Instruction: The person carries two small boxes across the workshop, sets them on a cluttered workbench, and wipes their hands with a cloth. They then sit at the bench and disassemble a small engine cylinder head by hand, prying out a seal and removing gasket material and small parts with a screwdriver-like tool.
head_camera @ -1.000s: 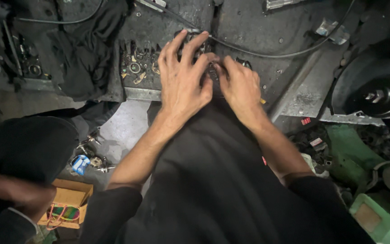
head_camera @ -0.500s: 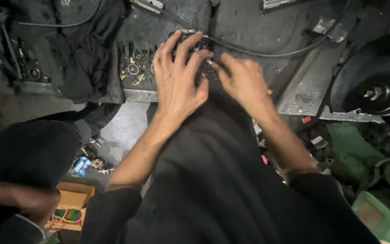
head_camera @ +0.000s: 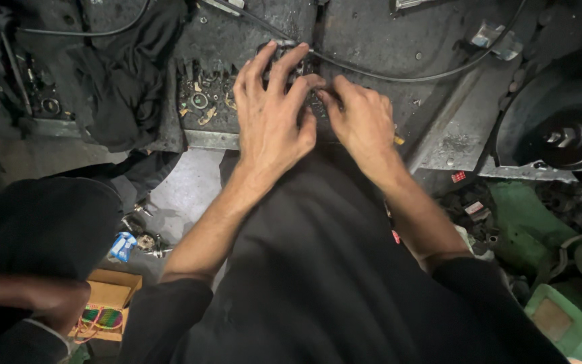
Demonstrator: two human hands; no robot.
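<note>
Grimy metal workbench, left hand and right hand crowding small dark part near its edge.

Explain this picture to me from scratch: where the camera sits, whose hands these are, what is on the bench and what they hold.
The camera sits on a person's head and looks down past their dark clothing, so both bare hands belong to that person. The left hand lies spread over a small dark part on a grimy metal workbench. The right hand pinches at the same part from its side. The fingers hide most of it, so what it is cannot be told. A black cable runs from it toward the right. Left of the hands sit small washers and bits of hardware and a black cloth. On the right is a large black wheel. Below, on the floor, is an open cardboard box. Another person's arm shows at the lower left.
</note>
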